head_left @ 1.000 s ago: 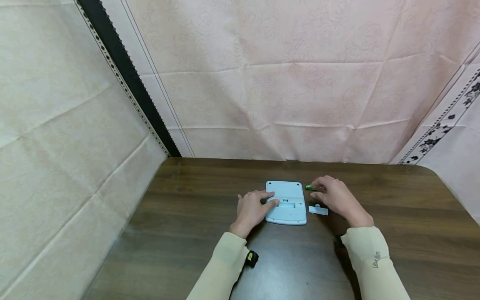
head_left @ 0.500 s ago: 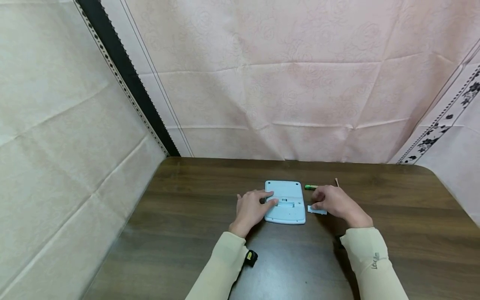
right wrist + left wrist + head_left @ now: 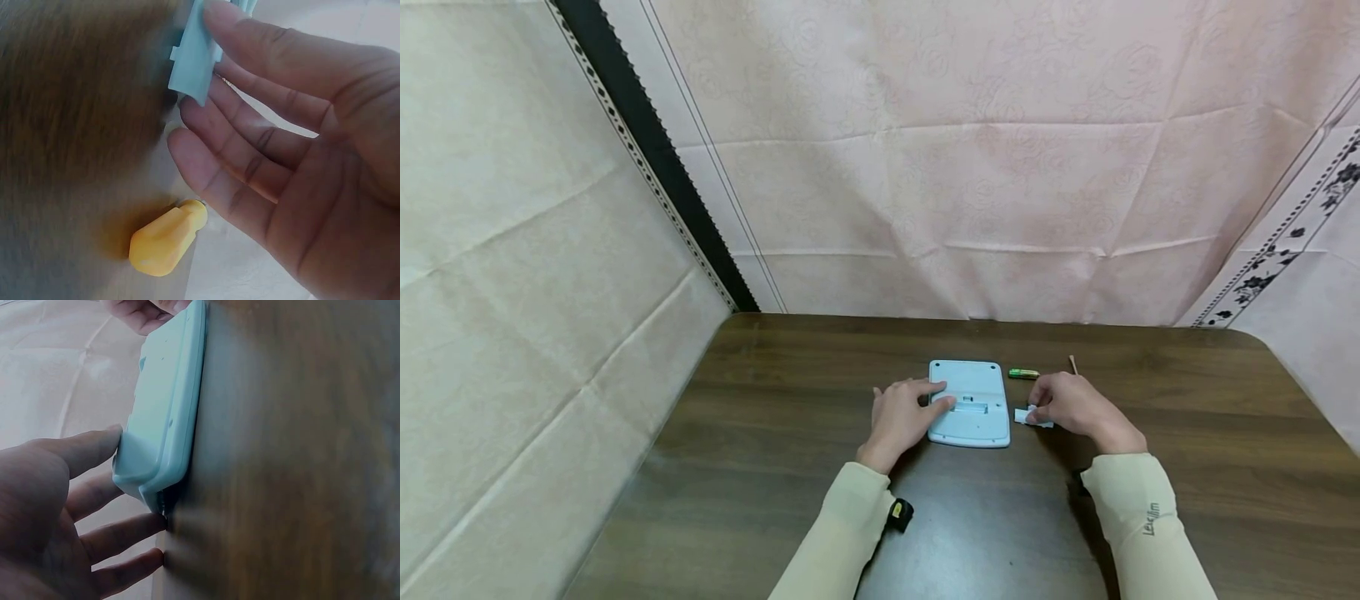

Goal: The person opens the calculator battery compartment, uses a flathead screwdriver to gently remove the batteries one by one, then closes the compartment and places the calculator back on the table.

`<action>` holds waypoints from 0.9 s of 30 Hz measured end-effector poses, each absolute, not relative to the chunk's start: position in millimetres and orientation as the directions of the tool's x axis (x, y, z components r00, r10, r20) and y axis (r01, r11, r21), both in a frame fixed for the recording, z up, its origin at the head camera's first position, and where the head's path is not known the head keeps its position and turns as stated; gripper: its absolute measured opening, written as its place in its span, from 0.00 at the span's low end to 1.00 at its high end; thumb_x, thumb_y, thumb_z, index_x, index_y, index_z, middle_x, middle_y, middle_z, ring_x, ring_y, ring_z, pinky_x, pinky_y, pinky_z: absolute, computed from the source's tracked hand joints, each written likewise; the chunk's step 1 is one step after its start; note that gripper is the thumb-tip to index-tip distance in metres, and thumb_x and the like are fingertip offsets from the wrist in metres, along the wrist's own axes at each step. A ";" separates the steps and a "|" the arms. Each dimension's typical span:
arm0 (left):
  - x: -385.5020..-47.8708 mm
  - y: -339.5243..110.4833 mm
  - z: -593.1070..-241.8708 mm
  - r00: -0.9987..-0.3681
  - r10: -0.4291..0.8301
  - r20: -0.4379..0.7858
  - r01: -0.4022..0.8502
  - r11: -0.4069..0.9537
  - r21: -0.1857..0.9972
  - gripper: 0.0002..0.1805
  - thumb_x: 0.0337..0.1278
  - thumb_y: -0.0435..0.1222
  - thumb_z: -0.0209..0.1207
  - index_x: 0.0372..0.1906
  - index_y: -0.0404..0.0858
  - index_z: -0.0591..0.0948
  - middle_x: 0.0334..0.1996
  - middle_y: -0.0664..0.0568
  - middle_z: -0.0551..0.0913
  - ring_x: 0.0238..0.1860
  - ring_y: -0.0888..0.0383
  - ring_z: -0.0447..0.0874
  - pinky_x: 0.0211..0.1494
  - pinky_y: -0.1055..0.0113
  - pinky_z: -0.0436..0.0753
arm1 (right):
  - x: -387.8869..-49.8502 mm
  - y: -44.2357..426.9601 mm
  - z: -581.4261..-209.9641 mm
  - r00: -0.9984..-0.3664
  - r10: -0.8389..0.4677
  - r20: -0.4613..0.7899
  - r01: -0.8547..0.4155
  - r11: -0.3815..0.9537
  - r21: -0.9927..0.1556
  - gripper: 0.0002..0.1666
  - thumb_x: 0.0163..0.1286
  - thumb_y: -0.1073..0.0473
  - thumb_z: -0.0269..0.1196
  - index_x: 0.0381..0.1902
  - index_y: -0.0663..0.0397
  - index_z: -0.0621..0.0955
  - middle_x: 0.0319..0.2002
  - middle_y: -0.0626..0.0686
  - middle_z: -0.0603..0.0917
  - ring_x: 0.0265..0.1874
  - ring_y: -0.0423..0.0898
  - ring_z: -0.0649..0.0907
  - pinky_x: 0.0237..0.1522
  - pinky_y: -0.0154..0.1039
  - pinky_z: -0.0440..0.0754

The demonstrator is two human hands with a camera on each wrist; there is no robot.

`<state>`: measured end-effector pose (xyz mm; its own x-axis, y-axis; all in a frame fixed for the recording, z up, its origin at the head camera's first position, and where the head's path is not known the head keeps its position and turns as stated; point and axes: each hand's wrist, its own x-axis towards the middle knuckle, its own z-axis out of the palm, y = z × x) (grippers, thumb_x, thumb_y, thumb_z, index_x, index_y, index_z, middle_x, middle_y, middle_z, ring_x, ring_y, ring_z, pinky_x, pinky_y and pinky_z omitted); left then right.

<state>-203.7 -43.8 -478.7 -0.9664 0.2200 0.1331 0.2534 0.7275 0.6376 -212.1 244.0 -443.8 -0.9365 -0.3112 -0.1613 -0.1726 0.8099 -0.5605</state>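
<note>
A small blue cover is being pinched between the thumb and fingers of the right hand — it is being held just right of a flat blue device, near the table. The device is lying with its slotted side up and is being touched at its left side by the left hand, the fingers loosely spread rather than clenched. Beyond the cover, a green battery is lying near the device — apart from it. Near the right hand's fingers, a yellow handle is being shown. Pale sleeves are being worn.
</note>
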 end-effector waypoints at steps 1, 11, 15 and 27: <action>-203.8 -44.1 -478.6 -0.966 0.221 0.131 0.253 0.728 0.638 0.22 0.73 0.53 0.66 0.64 0.49 0.88 0.65 0.47 0.84 0.72 0.42 0.76 0.73 0.21 0.52 | -212.2 244.2 -444.1 -0.937 -0.313 -0.157 -0.176 0.808 -0.563 0.08 0.65 0.66 0.76 0.35 0.58 0.84 0.32 0.49 0.84 0.31 0.47 0.79 0.35 0.45 0.80; -204.7 -46.2 -476.1 -0.967 0.231 0.109 0.246 0.728 0.639 0.22 0.73 0.53 0.65 0.64 0.50 0.88 0.65 0.49 0.84 0.72 0.43 0.76 0.74 0.22 0.52 | -212.7 242.8 -446.5 -0.940 -0.316 -0.129 -0.189 0.797 -0.574 0.07 0.70 0.68 0.72 0.35 0.58 0.82 0.31 0.49 0.82 0.30 0.47 0.78 0.34 0.44 0.78; -204.4 -47.6 -473.9 -0.966 0.242 0.092 0.243 0.727 0.642 0.22 0.73 0.53 0.66 0.65 0.51 0.88 0.65 0.51 0.85 0.71 0.46 0.77 0.75 0.24 0.52 | -212.3 242.7 -446.1 -0.940 -0.320 -0.117 -0.194 0.786 -0.587 0.05 0.75 0.69 0.66 0.37 0.57 0.82 0.33 0.50 0.81 0.31 0.48 0.77 0.34 0.44 0.77; -202.5 -50.8 -468.6 -0.964 0.254 0.071 0.239 0.725 0.646 0.22 0.73 0.51 0.66 0.65 0.48 0.87 0.65 0.50 0.85 0.71 0.46 0.77 0.75 0.24 0.52 | -212.8 236.3 -440.0 -0.970 -0.238 0.046 -0.218 0.770 -0.600 0.03 0.79 0.67 0.63 0.41 0.60 0.83 0.36 0.52 0.85 0.33 0.49 0.78 0.37 0.45 0.77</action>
